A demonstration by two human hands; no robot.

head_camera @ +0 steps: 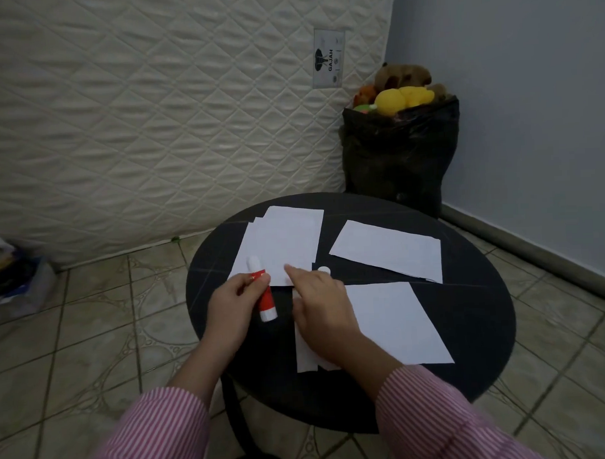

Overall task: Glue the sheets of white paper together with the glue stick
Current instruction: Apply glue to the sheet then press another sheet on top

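1. The left hand (230,300) grasps the red-and-white glue stick (262,290) around its middle, white tip pointing toward the far edge of the round black tabletop (469,343), over the near corner of the far-left paper stack (281,243).
2. The right hand (319,301) extends its index finger onto that stack's near edge; its other fingers are loosely curled, and I cannot tell whether they hold anything.
3. A small white piece, perhaps the cap (324,270), lies just beyond the right hand.
4. Another sheet (387,250) lies toward the far right edge; a third sheet (397,322) sits near the front, partly under the right wrist.
5. Judgement: the gluing step is in hand; next, steadying the stack and rubbing the stick along its edge.
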